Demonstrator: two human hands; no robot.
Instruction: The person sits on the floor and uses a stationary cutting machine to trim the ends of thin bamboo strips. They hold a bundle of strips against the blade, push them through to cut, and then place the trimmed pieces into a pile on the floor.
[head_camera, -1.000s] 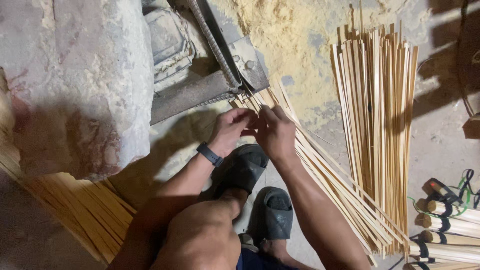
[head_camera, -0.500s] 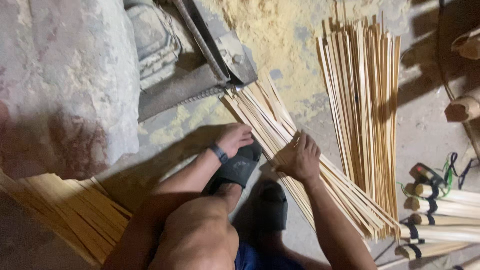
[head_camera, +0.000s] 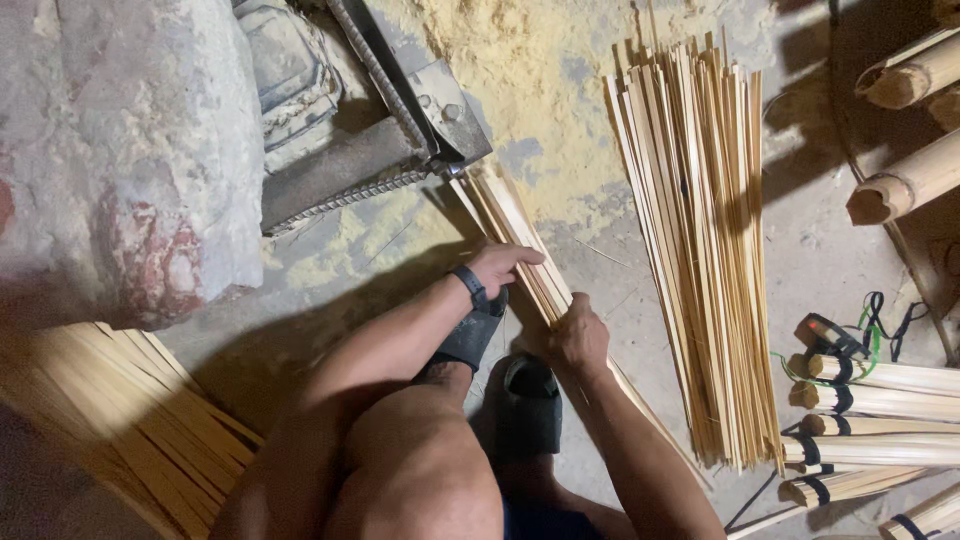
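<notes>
A bundle of thin bamboo strips (head_camera: 505, 222) lies slanted on the concrete floor, its far end under the grey metal machine (head_camera: 400, 120). My left hand (head_camera: 500, 263), with a dark band on the wrist, rests flat on the strips, fingers spread. Lower down the same bundle, my right hand (head_camera: 577, 335) is closed around the strips. My knees and two dark sandals (head_camera: 530, 400) sit just below the hands.
A larger pile of long bamboo strips (head_camera: 700, 240) lies to the right. Tied bamboo bundles (head_camera: 880, 420) and thick bamboo poles (head_camera: 910, 180) are at the right edge. Another strip pile (head_camera: 130, 420) lies lower left. Sawdust (head_camera: 520, 50) covers the floor beyond the machine.
Both hands have slid down the bundle toward me, away from the machine. The right hand has gone from touching the strips near the left hand to gripping them lower down.
</notes>
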